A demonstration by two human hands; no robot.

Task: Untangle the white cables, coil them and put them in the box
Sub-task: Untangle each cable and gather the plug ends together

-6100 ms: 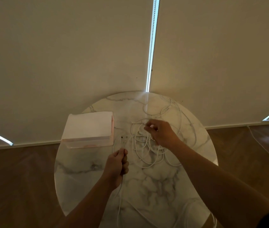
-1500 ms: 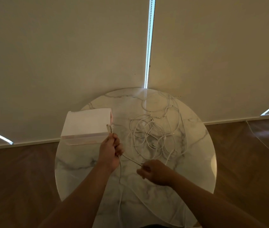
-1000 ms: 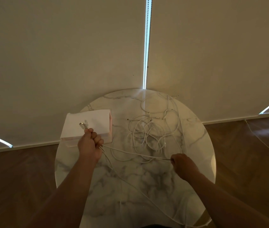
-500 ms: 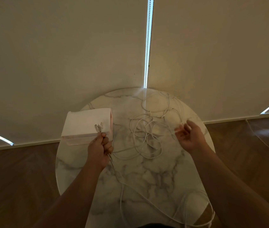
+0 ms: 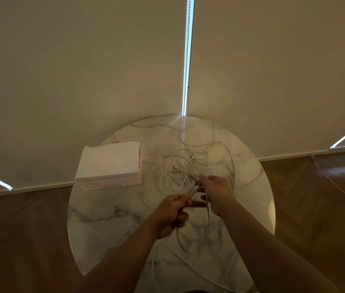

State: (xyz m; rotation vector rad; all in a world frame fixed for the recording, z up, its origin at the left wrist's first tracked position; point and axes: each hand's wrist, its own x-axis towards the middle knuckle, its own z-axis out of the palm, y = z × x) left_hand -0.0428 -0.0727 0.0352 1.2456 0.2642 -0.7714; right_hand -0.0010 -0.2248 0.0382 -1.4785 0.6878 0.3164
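Observation:
A tangle of white cables [image 5: 190,163] lies on the far right half of the round marble table [image 5: 108,214]. My left hand [image 5: 171,214] is fisted around one white cable, whose plug end sticks out toward my right hand. My right hand [image 5: 215,192] meets it just above the table's middle and pinches the same cable at the plug end. A loop of that cable [image 5: 206,225] hangs blurred below both hands, and more of it trails toward the table's near edge. The pale pink box [image 5: 109,166] stands at the table's left, apart from both hands.
Closed beige blinds [image 5: 83,70] hang right behind the table. Brown wooden floor [image 5: 19,240] surrounds the table. Another thin cable [image 5: 340,193] runs across the floor on the right.
My left hand moved right, away from the box, to the table's middle. My right hand came in from the right and closed on the cable end beside it.

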